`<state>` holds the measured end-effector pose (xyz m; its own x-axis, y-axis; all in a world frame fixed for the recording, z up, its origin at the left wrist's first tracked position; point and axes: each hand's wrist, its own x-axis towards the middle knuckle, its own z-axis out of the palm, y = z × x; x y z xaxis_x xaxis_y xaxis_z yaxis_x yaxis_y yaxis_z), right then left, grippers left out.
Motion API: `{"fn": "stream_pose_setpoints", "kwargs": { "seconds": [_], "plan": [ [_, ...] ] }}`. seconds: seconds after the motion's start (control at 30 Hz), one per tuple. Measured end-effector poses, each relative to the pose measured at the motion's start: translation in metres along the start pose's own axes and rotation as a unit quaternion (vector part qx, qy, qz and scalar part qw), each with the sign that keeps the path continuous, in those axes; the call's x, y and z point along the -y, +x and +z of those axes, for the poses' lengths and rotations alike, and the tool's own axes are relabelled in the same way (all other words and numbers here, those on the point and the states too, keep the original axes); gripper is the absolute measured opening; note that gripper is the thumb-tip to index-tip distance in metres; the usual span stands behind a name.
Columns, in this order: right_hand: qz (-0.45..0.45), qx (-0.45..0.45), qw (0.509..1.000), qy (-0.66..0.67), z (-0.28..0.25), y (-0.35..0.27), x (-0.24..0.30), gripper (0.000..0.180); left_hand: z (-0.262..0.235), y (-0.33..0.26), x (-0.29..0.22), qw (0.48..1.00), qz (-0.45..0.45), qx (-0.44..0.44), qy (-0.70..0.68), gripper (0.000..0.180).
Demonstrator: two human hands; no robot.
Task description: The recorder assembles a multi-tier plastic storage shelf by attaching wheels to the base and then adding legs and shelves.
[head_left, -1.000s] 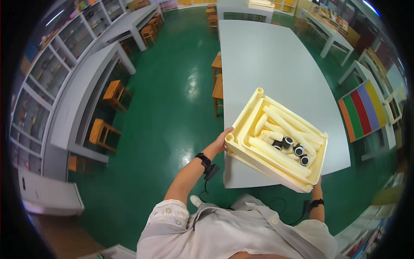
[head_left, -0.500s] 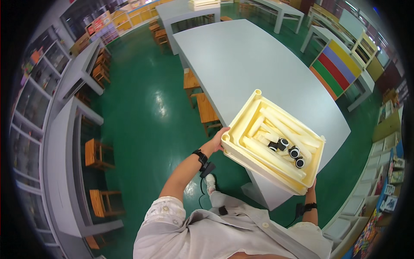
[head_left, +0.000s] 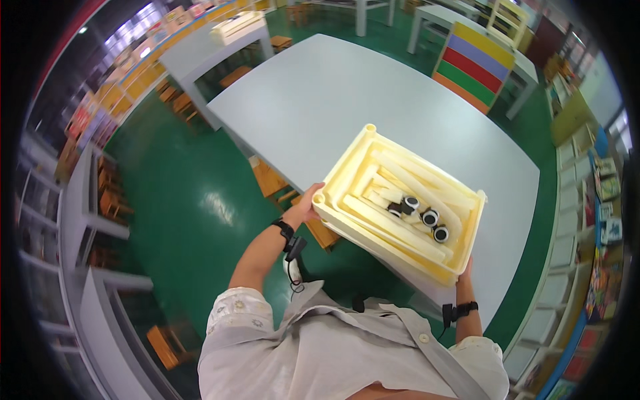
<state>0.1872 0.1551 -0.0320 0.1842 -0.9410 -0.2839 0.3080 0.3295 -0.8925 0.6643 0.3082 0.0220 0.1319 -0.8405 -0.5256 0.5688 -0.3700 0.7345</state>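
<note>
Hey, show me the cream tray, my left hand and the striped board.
Cream tray (head_left: 383, 241): head view, on its near outer wall.
Left hand (head_left: 308, 204): head view, mid-hand.
Striped board (head_left: 473, 69): head view, on the red stripe.

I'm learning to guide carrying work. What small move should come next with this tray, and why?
Perhaps ease the tray forward, held level, over the grey table: the left hand and right hand support opposite ends, the tabletop reaches beyond the tray, and the pale tubes and black-and-white round pieces inside could shift if it tips.
</note>
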Motion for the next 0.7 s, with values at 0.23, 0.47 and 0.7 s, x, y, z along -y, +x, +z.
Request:
{"fn": "stream_pose_setpoints", "kwargs": {
  "seconds": [0.23,0.47,0.7],
  "plan": [
    [-0.029,-0.049,0.998,-0.014,0.095,-0.071,0.057,0.037,-0.024,0.023,-0.079,0.99,-0.096,0.071,0.072,0.066],
    [-0.021,-0.162,0.97,-0.179,0.094,-0.084,0.046,0.037,-0.007,0.026,-0.107,0.986,-0.117,0.077,0.092,0.062],
    [-0.023,-0.218,0.93,-0.295,0.115,-0.097,0.059,0.042,-0.013,0.024,-0.103,0.99,-0.084,0.072,0.082,0.062]
  ]
}}
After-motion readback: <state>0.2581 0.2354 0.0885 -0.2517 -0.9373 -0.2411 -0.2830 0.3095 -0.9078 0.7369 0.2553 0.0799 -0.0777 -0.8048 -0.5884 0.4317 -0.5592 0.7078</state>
